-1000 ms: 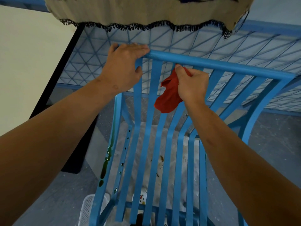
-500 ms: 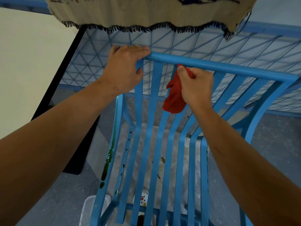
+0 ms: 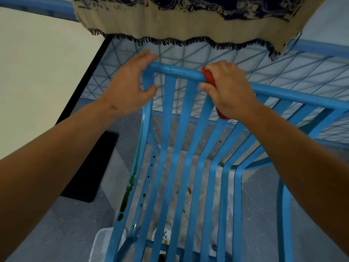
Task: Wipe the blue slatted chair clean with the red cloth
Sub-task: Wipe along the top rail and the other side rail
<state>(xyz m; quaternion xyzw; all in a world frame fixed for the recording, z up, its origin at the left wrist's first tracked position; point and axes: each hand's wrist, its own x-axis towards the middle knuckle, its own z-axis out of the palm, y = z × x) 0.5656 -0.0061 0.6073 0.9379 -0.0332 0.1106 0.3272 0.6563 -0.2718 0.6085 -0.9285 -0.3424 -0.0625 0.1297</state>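
While the cloth (image 3: pixel 208 77) sits bunched on the top rail (image 3: pixel 177 71), I note the relation the coming stroke depends on: the rail's long axis runs from about 10 o'clock to 4 o'clock across the view, and the cloth is wrapped on it near mid-length. My right hand (image 3: pixel 229 89) is clamped over the cloth, fingers curled round rail and cloth together, thumb under. Only two bits of red show: one at the knuckles, one below the heel of the hand at 5 o'clock.

Unwiped rail lies both ways from that hand. Toward 10 o'clock a short bare stretch ends at my left hand (image 3: pixel 130 87), which grips the rail's corner, fingers over the top, thumb on the near side. Toward 4 o'clock the rail runs longer to the far corner. My judgement: the right hand alone can slide along the axis; the left only steadies.

Chair (image 3: pixel 168 148): blue painted slats, curved, fanning down toward 6 o'clock. A dark green drip streak (image 3: pixel 128 191) runs down the left frame at 7 o'clock, with dark spots on the neighbouring slat. Those look untouched, so I judge wiping far from done.

Beyond: stained pale sheet (image 3: pixel 188 186) under the slats, fringed fabric (image 3: pixel 188 25) overhead at 12 o'clock, and a white basket (image 3: pixel 101 242) at 7 o'clock.
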